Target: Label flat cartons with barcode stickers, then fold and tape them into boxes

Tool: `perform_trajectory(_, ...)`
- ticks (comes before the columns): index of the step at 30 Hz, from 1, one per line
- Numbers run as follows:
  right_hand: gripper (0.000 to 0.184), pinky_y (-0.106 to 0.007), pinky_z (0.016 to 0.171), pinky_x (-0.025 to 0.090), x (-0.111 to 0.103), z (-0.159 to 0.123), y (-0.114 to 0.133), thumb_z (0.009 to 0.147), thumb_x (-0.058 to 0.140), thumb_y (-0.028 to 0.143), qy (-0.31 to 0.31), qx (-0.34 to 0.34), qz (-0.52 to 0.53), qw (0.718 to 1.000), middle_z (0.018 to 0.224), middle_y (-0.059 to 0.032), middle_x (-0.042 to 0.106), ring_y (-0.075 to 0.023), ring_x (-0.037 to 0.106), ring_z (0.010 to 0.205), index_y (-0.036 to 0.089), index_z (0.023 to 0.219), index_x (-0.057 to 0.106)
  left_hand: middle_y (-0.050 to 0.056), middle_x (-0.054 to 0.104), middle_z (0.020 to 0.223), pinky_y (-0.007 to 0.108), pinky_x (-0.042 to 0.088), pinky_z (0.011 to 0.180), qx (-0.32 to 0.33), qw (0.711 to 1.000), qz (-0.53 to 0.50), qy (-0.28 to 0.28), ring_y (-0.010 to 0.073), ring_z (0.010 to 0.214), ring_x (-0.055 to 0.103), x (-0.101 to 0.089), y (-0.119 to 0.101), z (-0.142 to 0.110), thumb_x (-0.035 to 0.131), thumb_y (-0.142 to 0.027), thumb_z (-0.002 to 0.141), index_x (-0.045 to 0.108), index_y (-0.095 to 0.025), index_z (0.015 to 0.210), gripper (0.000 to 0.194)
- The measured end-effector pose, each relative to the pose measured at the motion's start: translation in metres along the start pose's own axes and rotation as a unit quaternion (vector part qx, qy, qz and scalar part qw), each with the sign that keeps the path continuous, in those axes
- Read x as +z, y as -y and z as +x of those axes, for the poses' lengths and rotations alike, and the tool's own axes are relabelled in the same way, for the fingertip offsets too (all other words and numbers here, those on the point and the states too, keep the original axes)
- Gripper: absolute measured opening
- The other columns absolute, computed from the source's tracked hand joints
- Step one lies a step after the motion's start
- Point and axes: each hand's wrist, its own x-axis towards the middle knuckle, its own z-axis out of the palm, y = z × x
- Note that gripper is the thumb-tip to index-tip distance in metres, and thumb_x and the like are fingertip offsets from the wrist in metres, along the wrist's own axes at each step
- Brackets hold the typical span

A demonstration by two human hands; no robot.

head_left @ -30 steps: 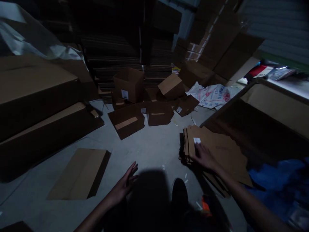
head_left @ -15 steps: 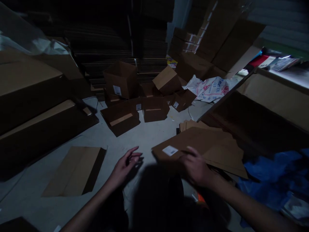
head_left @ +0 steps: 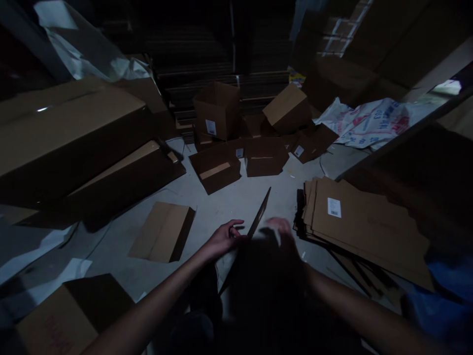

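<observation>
A flattened cardboard box [head_left: 258,219] stands on edge in front of me, seen almost edge-on in dim light. My left hand [head_left: 223,237] touches its left side with fingers curled. My right hand [head_left: 281,234] is blurred and rests on its right side. To the right lies a stack of flat cardboard boxes [head_left: 362,224] with a white label [head_left: 334,207] on top.
A folded box [head_left: 162,231] lies on the concrete floor to the left. Several assembled small boxes [head_left: 216,116] are piled ahead. Long cartons [head_left: 70,138] lie at the left, a printed sack [head_left: 369,125] at the right. A box [head_left: 59,318] sits near my left arm.
My right hand took the top flat box off the stack and brought it in front of me. It now stands on edge between both hands. My view swung left.
</observation>
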Motion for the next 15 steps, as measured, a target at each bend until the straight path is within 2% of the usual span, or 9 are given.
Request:
perform_trajectory(2,0.075,-0.049,0.100,0.056,-0.004,0.024,-0.015,0.093,0.058,0.063,-0.017,0.135,0.050,0.989,0.138,-0.0156,0.055,-0.0286,0.063,0.116,0.024,0.155,0.041,-0.001,0.062,0.080,0.026,0.042,0.065,-0.012,1.000,-0.013,-0.005,0.0135,0.068,0.058,0.000,-0.001,-0.002,0.086,-0.048,0.073,0.059,-0.013,0.137,0.078)
perform_trajectory(4,0.094,-0.046,0.104,0.053,-0.002,0.047,-0.027,0.087,0.063,0.068,0.011,0.258,0.093,0.961,0.148,-0.0174,0.047,-0.0279,0.063,0.117,0.022,0.162,0.029,0.000,0.063,0.082,0.025,0.041,0.060,-0.032,0.999,-0.043,0.007,0.0130,0.064,0.057,0.003,0.000,-0.003,0.086,-0.051,0.071,0.057,-0.012,0.137,0.082)
perform_trajectory(5,0.101,-0.046,0.107,0.051,0.001,0.056,-0.031,0.083,0.067,0.069,0.039,0.291,0.108,0.950,0.152,-0.0177,0.044,-0.0285,0.061,0.120,0.022,0.163,0.027,0.000,0.064,0.084,0.025,0.041,0.059,-0.035,0.998,-0.053,0.011,0.0130,0.063,0.058,0.004,0.001,-0.004,0.086,-0.052,0.069,0.057,-0.012,0.137,0.083)
perform_trajectory(8,0.103,-0.046,0.111,0.046,0.006,0.070,-0.040,0.077,0.075,0.067,0.101,0.315,0.159,0.930,0.154,-0.0158,0.047,-0.0300,0.059,0.127,0.024,0.161,0.034,0.001,0.066,0.083,0.025,0.042,0.060,-0.002,1.000,-0.028,-0.002,0.0139,0.064,0.060,-0.001,0.004,-0.003,0.086,-0.050,0.070,0.058,-0.012,0.137,0.081)
perform_trajectory(11,0.102,-0.043,0.107,0.048,-0.004,0.069,-0.045,0.076,0.078,0.062,0.110,0.320,0.186,0.923,0.155,-0.0158,0.047,-0.0273,0.062,0.121,0.025,0.161,0.036,-0.003,0.064,0.073,0.025,0.044,0.062,0.057,0.996,0.054,-0.037,0.0132,0.061,0.059,-0.015,0.002,-0.002,0.075,-0.048,0.083,0.059,-0.013,0.138,0.067)
perform_trajectory(13,0.097,-0.041,0.103,0.050,-0.018,0.068,-0.045,0.076,0.077,0.055,0.109,0.305,0.165,0.932,0.151,-0.0152,0.050,-0.0242,0.065,0.113,0.024,0.159,0.039,-0.005,0.061,0.066,0.024,0.043,0.060,0.090,0.986,0.127,-0.065,0.0126,0.057,0.056,-0.024,-0.004,-0.002,0.067,-0.042,0.089,0.066,-0.013,0.131,0.051)
perform_trajectory(15,0.081,-0.038,0.095,0.052,-0.033,0.069,-0.042,0.079,0.070,0.043,0.107,0.259,0.111,0.954,0.138,-0.0112,0.059,-0.0202,0.066,0.099,0.023,0.154,0.047,-0.003,0.063,0.064,0.024,0.042,0.061,0.121,0.964,0.217,-0.098,0.0127,0.057,0.057,-0.031,-0.013,-0.001,0.062,-0.031,0.090,0.075,-0.013,0.115,0.033)
